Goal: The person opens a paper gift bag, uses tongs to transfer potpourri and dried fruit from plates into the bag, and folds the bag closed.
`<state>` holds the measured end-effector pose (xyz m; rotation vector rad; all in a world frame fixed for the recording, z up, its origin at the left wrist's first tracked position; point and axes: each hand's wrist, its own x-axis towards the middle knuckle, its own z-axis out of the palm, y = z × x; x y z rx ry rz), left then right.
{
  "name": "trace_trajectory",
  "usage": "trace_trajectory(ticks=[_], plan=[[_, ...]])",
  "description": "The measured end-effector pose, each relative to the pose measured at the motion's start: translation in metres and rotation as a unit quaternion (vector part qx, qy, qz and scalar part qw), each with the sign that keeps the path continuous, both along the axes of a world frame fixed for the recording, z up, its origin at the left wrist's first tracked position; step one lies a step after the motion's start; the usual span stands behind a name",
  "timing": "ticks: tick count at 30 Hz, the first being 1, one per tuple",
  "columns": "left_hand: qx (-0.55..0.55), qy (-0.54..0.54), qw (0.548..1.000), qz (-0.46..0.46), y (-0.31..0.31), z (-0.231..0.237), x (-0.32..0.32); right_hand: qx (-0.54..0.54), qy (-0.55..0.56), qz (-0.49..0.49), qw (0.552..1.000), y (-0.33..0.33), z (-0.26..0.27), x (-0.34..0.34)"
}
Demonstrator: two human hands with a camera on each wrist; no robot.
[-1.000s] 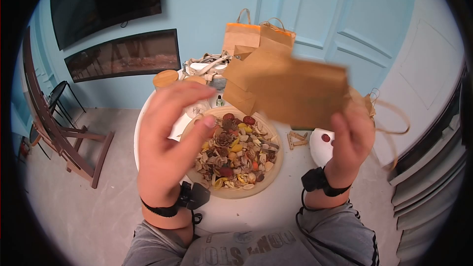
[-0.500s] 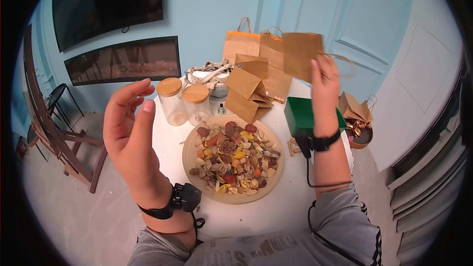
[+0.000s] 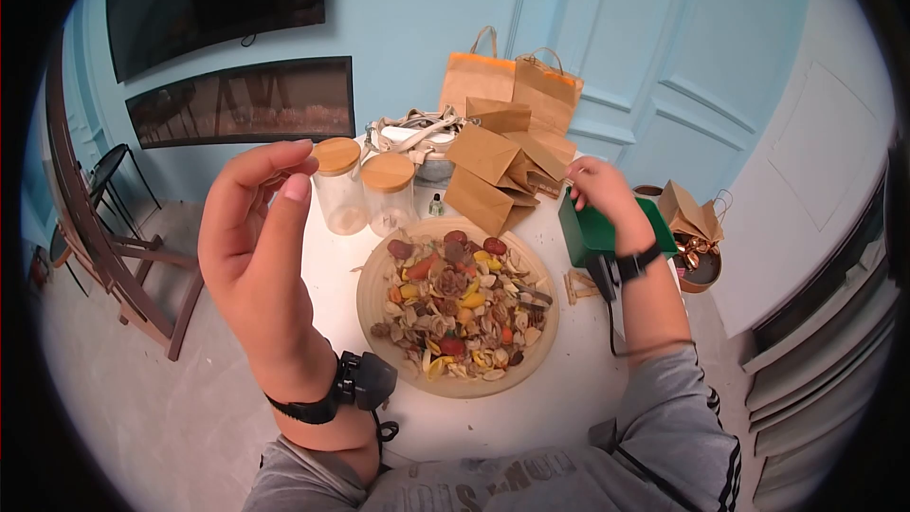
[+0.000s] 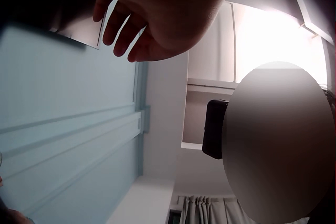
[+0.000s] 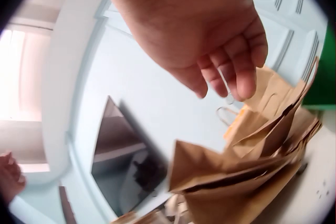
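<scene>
Bags [image 3: 483,154], creased brown paper, boxy, clustered on the table's [image 3: 592,360] far side. Right grip [image 3: 599,192] near them, loosely curled, empty; left grip [image 3: 258,242] raised, half-open, empty. Round plate [image 3: 368,313], we note, heaped with dried bits [image 3: 455,322].

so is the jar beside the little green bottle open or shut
Shut: the head view shows a wooden lid covering the top of the clear jar.
</scene>
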<state>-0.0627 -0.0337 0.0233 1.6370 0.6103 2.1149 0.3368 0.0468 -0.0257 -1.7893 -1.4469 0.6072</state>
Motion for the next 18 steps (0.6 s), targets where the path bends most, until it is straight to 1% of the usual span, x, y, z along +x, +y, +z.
trace_trajectory(ticks=[1,3,4,5,6,7,9,10,14,15,17,18], plan=[[-0.003,0.0,1.0,0.0,0.0,-0.001,0.001,0.006,0.01,0.065,0.998,-0.02,-0.002,-0.015],[-0.01,-0.017,0.998,-0.057,0.0,-0.001,0.004,-0.05,0.006,0.192,0.98,-0.052,-0.011,-0.035],[-0.013,-0.015,0.998,-0.057,0.0,-0.001,0.006,-0.059,-0.102,0.202,0.972,-0.066,-0.014,-0.048],[-0.018,-0.01,0.998,-0.062,-0.001,-0.001,0.009,-0.067,-0.208,0.211,0.953,-0.077,-0.015,-0.064],[-0.024,-0.005,0.998,-0.066,-0.002,-0.001,0.011,-0.107,-0.222,0.206,0.947,-0.087,-0.014,-0.078],[-0.029,-0.002,0.998,-0.062,-0.003,-0.002,0.013,-0.111,-0.218,0.212,0.946,-0.09,-0.027,-0.081],[-0.036,0.01,0.996,-0.08,-0.006,-0.002,0.015,-0.034,-0.289,0.216,0.932,-0.09,-0.052,-0.086],[-0.049,0.005,0.996,-0.08,-0.011,-0.001,0.017,-0.082,-0.271,0.219,0.934,-0.091,-0.051,-0.092],[-0.049,0.001,0.997,-0.056,-0.027,-0.001,0.015,-0.036,-0.25,0.224,0.941,-0.089,-0.062,-0.093],[-0.058,-0.004,0.997,-0.051,-0.031,-0.006,0.011,-0.032,-0.255,0.242,0.936,-0.089,-0.063,-0.091],[-0.067,-0.01,0.997,-0.045,-0.034,-0.018,0.003,-0.027,-0.259,0.26,0.93,-0.091,-0.062,-0.091],[-0.102,-0.007,0.994,-0.046,-0.032,-0.027,-0.001,-0.052,-0.256,0.254,0.931,-0.092,-0.061,-0.093]])
